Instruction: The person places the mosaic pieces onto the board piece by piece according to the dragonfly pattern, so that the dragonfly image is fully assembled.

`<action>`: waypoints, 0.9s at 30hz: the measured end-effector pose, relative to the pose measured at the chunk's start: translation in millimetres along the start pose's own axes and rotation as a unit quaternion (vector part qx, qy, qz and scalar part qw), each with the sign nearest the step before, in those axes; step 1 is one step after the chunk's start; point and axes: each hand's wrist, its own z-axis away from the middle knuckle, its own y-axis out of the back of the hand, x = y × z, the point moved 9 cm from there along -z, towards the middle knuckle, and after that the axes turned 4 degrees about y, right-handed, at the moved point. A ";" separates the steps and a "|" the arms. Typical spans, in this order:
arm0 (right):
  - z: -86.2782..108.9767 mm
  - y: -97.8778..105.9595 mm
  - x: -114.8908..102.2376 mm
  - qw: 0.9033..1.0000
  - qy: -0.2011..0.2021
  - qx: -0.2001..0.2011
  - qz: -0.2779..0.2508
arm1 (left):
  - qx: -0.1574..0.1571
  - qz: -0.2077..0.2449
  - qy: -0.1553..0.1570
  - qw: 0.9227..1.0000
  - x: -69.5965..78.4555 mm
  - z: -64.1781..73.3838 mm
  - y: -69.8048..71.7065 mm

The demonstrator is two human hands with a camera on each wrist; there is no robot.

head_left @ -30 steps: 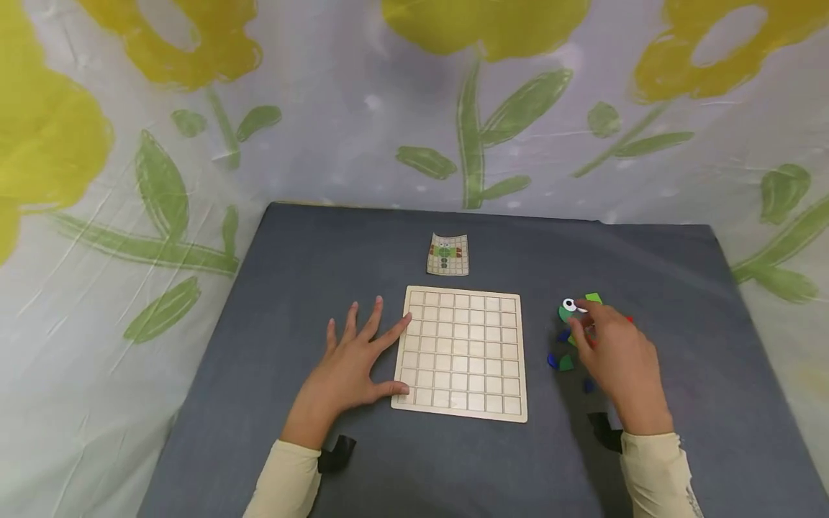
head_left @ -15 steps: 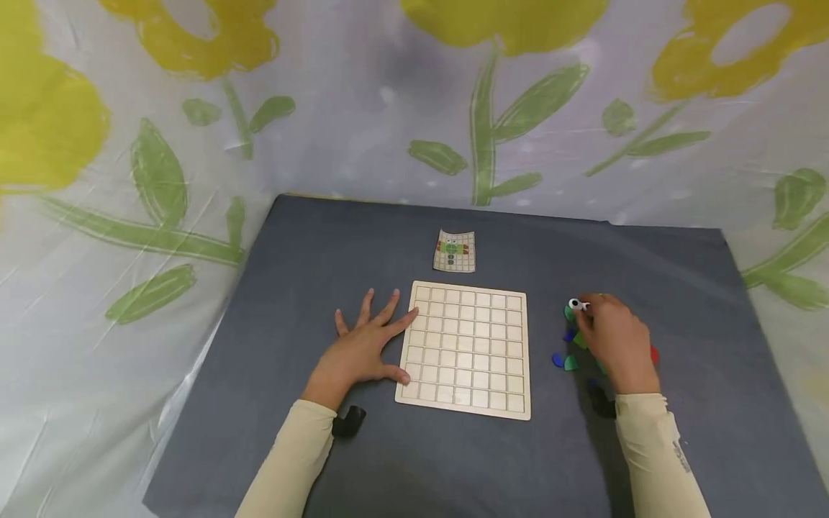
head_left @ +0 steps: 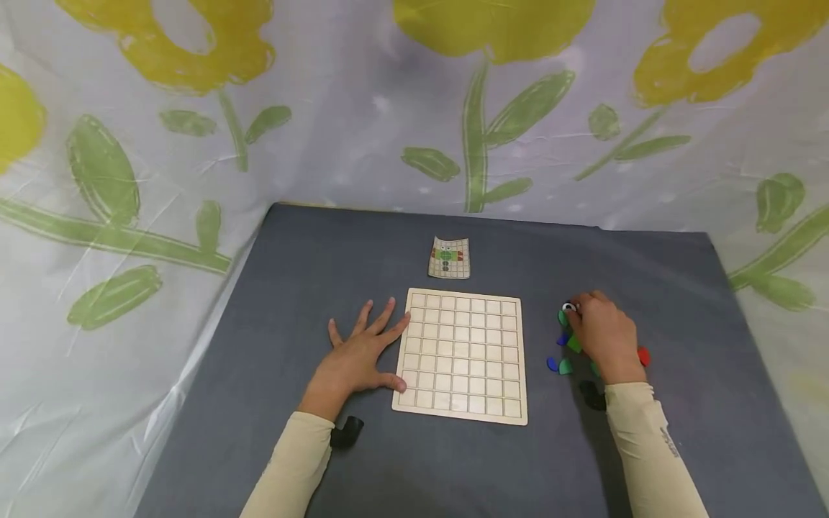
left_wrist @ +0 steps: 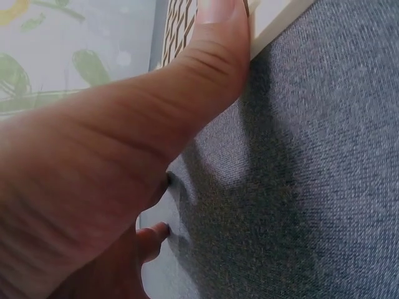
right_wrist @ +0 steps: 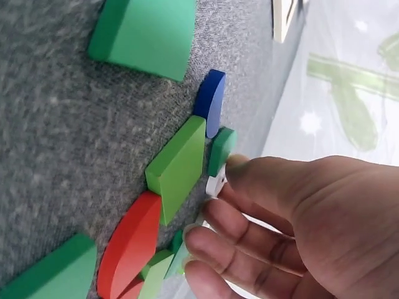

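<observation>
Right of the wooden grid board (head_left: 460,356), right hand (head_left: 607,338) pinches 1 white eye disc (head_left: 568,307) near lime-green block (right_wrist: 181,165), blue segment (right_wrist: 212,103) and red segment (right_wrist: 131,246); along the board's left edge, left hand (head_left: 355,362), fingers spread, rests thumb and index fingertip; pattern card (head_left: 449,259) lies beyond its far edge.

Right hand (right_wrist: 299,227) pinches white piece (right_wrist: 215,183) near coloured blocks (right_wrist: 181,168)

I wear cream sleeves (head_left: 648,424), my board (head_left: 460,356) is pale tan with a square grid, my worktop (head_left: 447,467) dark grey, the small pieces (right_wrist: 184,165) green, red, blue and white, the pale backdrop (head_left: 337,144) yellow-flowered.
</observation>
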 end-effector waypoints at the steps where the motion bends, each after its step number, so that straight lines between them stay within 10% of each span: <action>1: -0.3 -0.5 0.7 1.000 -0.001 0.003 0.000 | 0.000 -0.001 0.000 1.000 0.2 -0.4 -0.6; 16: -7.1 0.1 -5.0 0.999 -0.015 0.032 0.016 | 0.005 0.003 0.013 1.000 4.6 4.6 0.3; 27: -15.4 -7.9 -2.5 0.999 -0.024 -0.023 -0.021 | 0.001 0.023 0.011 1.000 2.4 6.5 1.2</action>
